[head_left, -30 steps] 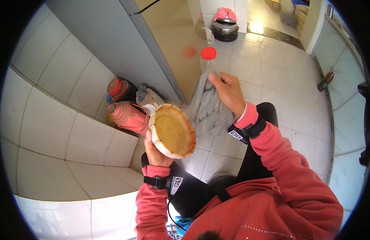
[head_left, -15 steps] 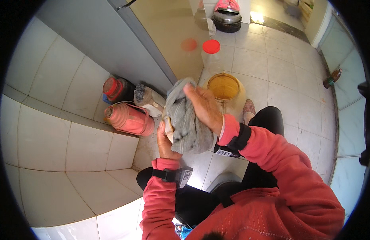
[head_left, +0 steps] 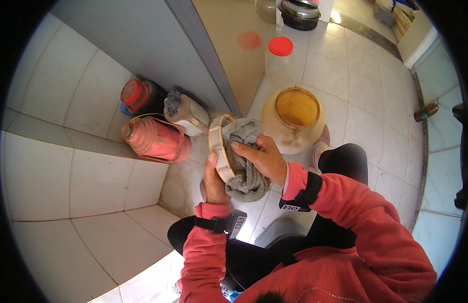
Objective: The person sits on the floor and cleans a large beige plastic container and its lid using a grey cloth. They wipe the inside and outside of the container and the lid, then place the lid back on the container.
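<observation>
My left hand (head_left: 215,183) grips the edge of a round cream-coloured screw lid (head_left: 220,155) with a ribbed rim, tilted on its side. My right hand (head_left: 267,160) is closed on a bunched grey cloth (head_left: 248,188) and presses it into the lid's inner side, which the cloth mostly covers. Just beyond my right hand, a wide-mouthed yellowish plastic jar (head_left: 275,125) stands uncovered on the floor, its mouth facing up.
Left, by the grey cabinet panel (head_left: 158,55), stand a pink thermos flask (head_left: 158,140), a dark red-topped container (head_left: 138,96) and a whitish jug (head_left: 191,117). A clear red-lidded jar (head_left: 280,46) and a dark pot (head_left: 299,20) are farther off. A bottle (head_left: 426,111) lies right.
The cloth has shifted down and bunched up, baring more of the lid's rim. My right hand has come lower, its thumb now on the cloth. The view has tilted slightly.
</observation>
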Available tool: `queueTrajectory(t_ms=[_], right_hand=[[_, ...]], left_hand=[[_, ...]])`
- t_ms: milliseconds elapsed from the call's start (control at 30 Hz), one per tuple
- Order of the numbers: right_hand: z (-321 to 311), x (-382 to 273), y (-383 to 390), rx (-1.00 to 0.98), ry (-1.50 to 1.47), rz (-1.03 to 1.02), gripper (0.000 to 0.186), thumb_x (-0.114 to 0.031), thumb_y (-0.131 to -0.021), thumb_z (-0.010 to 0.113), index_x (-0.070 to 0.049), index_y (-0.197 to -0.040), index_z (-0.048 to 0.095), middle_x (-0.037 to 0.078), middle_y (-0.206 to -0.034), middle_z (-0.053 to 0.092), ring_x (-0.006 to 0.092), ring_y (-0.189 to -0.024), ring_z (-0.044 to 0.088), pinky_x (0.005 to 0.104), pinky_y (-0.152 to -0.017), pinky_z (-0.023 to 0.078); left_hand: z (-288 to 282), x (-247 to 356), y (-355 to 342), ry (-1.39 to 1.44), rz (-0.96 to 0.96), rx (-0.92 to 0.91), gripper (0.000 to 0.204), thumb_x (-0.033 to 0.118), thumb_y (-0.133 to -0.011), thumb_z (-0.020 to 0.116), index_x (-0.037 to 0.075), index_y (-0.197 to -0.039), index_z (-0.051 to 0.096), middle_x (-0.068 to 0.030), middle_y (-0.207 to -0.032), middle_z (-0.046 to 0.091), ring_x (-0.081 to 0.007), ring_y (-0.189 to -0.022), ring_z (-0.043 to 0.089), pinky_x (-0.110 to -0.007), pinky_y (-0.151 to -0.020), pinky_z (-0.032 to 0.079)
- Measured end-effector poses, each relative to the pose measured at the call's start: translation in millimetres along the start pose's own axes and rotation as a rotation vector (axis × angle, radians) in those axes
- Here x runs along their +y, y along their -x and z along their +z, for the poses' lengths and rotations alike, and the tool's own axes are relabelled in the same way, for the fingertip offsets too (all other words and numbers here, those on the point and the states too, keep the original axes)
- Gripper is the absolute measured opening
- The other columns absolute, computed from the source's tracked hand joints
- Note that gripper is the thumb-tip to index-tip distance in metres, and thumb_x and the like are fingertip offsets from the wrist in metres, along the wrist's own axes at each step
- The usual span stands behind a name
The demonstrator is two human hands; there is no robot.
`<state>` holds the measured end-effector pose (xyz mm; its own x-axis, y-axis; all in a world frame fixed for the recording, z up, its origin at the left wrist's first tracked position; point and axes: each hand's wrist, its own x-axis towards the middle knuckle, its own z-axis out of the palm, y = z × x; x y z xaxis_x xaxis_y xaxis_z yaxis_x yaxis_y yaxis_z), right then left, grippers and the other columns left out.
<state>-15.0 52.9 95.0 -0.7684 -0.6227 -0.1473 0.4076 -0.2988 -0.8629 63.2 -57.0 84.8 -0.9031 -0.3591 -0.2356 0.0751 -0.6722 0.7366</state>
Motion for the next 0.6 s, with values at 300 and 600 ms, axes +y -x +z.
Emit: queueTrajectory(t_ms=[300, 600], right_hand=[[-5, -26, -9, -0.077, -0.005, -0.109, 0.022, -0.013, -0.089, 0.063, 0.000, -0.106, 0.064, 0.001, -0.095, 0.066, 0.0075, -0.085, 0.059, 0.0259, -0.077, 0.049], [-21, -25, -1, -0.297, 0.329, -0.099, 0.025, -0.011, -0.086, 0.063, -0.003, -0.109, 0.065, 0.001, -0.093, 0.067, 0.0065, -0.086, 0.057, 0.0262, -0.079, 0.048]], left_hand=[[-2, 6, 2, -0.088, 0.031, 0.031, 0.066, 0.050, -0.089, 0.048, 0.003, -0.135, 0.041, -0.0125, -0.130, 0.051, -0.0259, -0.118, 0.051, -0.039, -0.102, 0.039], [-9, 0, -7, -0.089, 0.067, 0.010, 0.060, 0.049, -0.091, 0.047, 0.004, -0.131, 0.045, -0.0098, -0.124, 0.055, -0.0227, -0.111, 0.055, -0.036, -0.096, 0.043]])
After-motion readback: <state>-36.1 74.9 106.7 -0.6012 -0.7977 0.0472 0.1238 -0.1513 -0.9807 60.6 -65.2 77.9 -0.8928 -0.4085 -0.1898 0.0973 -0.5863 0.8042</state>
